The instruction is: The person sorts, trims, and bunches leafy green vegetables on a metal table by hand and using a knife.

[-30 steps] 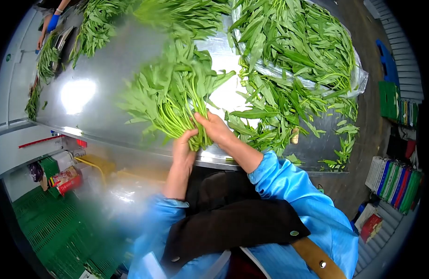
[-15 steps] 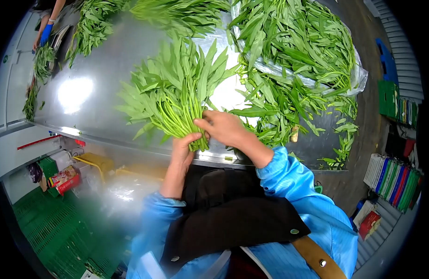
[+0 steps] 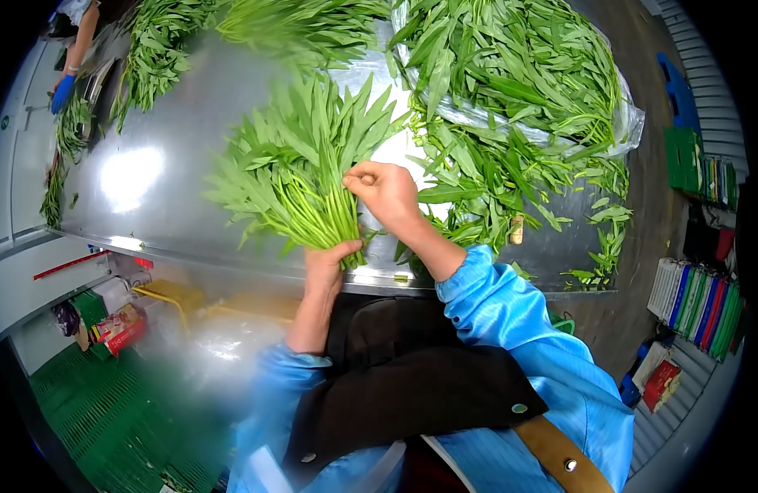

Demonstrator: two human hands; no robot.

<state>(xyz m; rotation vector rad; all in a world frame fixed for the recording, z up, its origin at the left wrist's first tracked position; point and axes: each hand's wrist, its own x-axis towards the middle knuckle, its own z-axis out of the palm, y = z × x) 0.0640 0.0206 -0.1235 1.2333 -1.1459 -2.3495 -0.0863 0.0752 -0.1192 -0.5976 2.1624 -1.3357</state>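
A bunch of water spinach [image 3: 309, 168], its stems towards me and its long leaves fanned away, stands out over the near edge of the metal table. Wrapped round the lower stems is my left hand [image 3: 331, 259], its thumb across the front. My right hand [image 3: 385, 195] is at the bunch's right side, thumb and fingertips pinched together against the stems. What lies in that pinch is too small to make out. To the right, loose water spinach [image 3: 486, 177] is spread beside my right hand.
A plastic bag [image 3: 630, 123] heaped with greens lies at the back right. More piles of greens [image 3: 305, 25] sit along the far side of the metal table [image 3: 206, 209]. A short wooden handle [image 3: 517, 230] pokes from the loose greens. At far left is another person's blue-gloved hand [image 3: 62, 94].
My right hand has moved up from the stem ends to the middle of the bunch. My left hand still grips the stems. The other person's gloved hand has shifted lower and left.
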